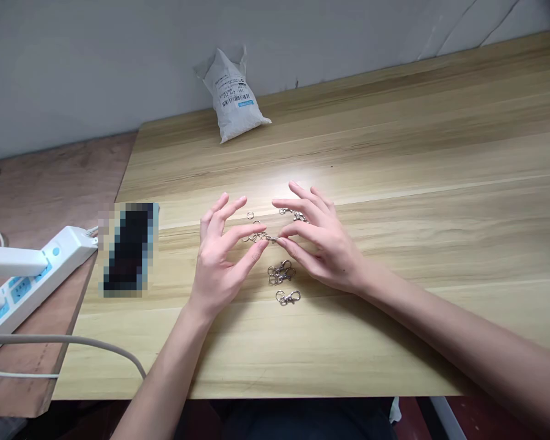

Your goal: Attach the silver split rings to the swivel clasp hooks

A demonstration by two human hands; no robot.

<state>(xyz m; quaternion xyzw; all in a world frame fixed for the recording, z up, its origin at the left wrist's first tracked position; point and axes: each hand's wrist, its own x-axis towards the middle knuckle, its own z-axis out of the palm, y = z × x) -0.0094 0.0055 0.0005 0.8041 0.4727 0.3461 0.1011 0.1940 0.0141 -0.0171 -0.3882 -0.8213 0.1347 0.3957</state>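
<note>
My left hand (224, 256) pinches a small metal key ring (267, 238) between thumb and index finger, its other fingers raised. Facing it, my right hand (316, 241) grips a small metal swivel clasp (275, 239) by thumb and index fingertip. The two pieces meet between my fingertips; whether they are linked is too small to tell. Loose key rings (256, 235) lie behind my left fingertips, with a single ring (250, 215) farther back. More swivel clasps (299, 216) are partly hidden behind my right hand. Nearer to me lie clasps with rings (282, 272) in a small heap and one clasp with a ring (288, 297).
A white plastic parcel (234, 101) with a label stands at the wall. On the left lies a pixelated dark phone-like object (129, 247). A white power strip (59, 253) with plugs sits beyond the wooden table's (417, 183) left edge. A grey cable (96, 345) runs near my left forearm.
</note>
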